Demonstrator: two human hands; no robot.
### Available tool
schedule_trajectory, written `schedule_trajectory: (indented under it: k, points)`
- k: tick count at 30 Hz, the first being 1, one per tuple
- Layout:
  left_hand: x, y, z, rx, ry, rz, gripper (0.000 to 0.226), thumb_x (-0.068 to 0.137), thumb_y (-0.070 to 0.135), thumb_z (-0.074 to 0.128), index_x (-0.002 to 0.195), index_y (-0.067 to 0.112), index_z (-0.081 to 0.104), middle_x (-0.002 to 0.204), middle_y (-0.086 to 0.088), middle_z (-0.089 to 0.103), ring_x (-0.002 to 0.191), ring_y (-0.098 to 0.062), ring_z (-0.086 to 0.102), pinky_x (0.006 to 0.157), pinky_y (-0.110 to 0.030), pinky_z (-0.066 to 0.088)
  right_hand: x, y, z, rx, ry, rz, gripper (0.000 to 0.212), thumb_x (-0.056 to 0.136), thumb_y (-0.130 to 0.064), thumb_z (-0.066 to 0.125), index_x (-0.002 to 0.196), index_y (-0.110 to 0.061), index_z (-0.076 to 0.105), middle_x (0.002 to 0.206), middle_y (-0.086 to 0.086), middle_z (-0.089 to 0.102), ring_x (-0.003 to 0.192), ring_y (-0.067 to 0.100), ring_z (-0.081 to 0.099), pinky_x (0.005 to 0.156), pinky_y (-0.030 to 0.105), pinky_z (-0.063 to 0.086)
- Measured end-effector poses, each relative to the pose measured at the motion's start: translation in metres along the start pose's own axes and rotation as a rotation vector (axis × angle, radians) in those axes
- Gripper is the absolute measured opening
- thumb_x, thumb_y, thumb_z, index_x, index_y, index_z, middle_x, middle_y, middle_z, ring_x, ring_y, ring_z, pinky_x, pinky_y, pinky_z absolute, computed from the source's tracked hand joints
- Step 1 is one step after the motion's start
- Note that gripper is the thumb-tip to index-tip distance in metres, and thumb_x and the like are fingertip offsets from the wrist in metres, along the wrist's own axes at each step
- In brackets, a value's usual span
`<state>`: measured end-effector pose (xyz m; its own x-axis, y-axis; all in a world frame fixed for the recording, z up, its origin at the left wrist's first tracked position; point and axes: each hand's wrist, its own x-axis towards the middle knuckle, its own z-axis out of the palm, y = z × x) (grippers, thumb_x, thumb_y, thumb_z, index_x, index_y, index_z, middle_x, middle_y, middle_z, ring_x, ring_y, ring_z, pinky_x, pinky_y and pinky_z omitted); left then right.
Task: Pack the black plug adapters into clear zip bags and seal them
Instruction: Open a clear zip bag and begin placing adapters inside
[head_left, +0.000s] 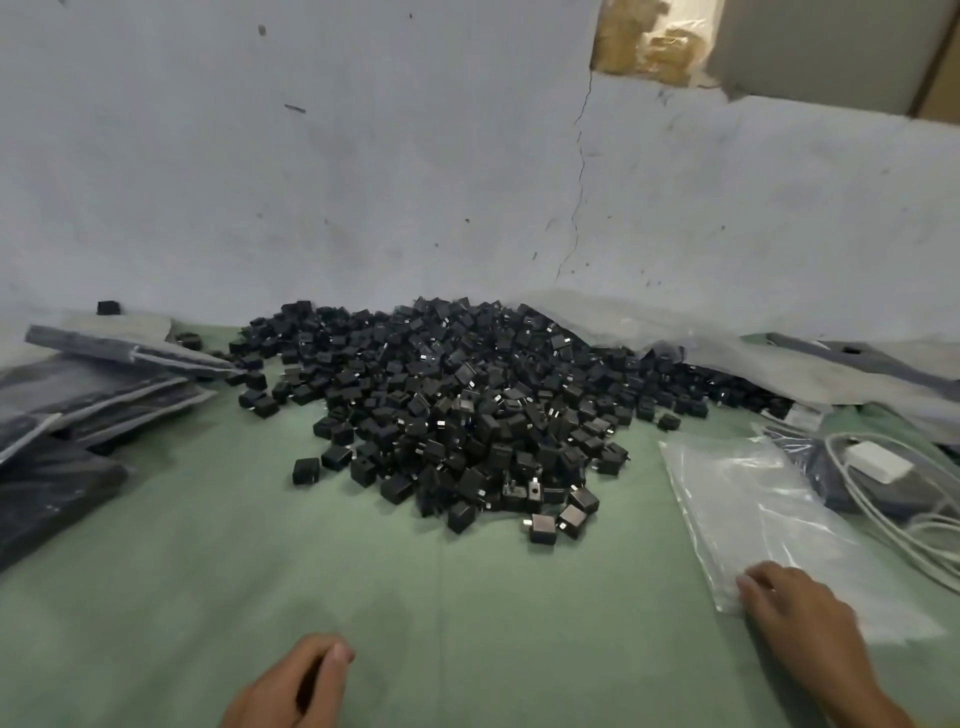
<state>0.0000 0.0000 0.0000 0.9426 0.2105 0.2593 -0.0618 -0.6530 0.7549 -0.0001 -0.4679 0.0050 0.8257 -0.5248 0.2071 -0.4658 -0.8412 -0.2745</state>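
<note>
A large heap of black plug adapters (457, 395) lies in the middle of the green surface (208, 545), against the wall. To its right lies a flat stack of clear zip bags (753, 509). The right hand (800, 608) rests its fingertips on the near corner of the stack, gripping nothing. The left hand (291, 686) sits near the lower edge, fingers curled in, seemingly empty. Filled bags (93, 384) are piled at the left, and a white charger (878, 460) lies far right.
</note>
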Motion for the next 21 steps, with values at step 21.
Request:
schedule_trajectory:
  k: [21]
  points:
    - [0.017,0.024,-0.03,-0.109,0.208,0.23,0.014,0.089,0.047,0.051,0.093,0.041,0.064,0.088,0.023,0.065,0.08,0.002,0.063,0.074,-0.009,0.043,-0.133,-0.326,0.055,0.327,-0.057,-1.017,0.022,0.093,-0.03,0.057,0.114,-0.031,0.063,0.113,-0.013,0.064,0.107,0.012,0.059,0.094,0.027,0.039]
